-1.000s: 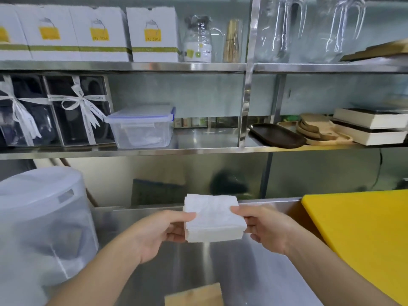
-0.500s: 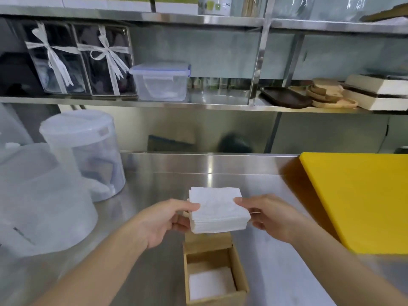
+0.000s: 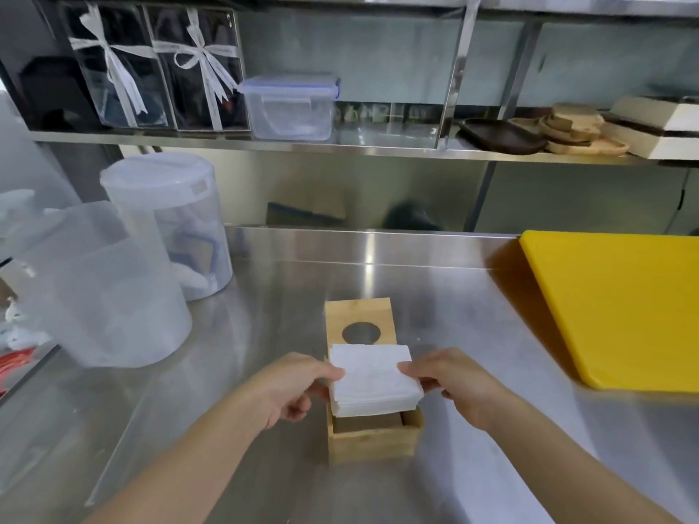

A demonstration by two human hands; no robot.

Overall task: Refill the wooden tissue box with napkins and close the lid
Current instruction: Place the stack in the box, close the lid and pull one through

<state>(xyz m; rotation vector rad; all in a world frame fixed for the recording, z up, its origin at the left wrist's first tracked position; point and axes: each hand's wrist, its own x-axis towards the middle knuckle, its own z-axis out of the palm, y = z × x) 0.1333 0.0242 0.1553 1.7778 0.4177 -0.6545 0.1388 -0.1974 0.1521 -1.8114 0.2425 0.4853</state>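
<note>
Loading the napkins is the step in hand: at lower centre of the frame the left hand (image 3: 293,387) and right hand (image 3: 459,387) each pinch one side of a single white napkin stack (image 3: 372,383), held level just above the open wooden tissue box (image 3: 374,436) on the steel counter (image 3: 246,334). The box's lid (image 3: 358,321), with its one round hole, lies flat behind the box. The next move looks like squaring the stack to the opening, lowering it, then releasing and fitting the lid. Counted: one box, one lid, one stack, two hands; at left two translucent plastic containers (image 3: 113,281); at right one yellow cutting board (image 3: 624,308).
</note>
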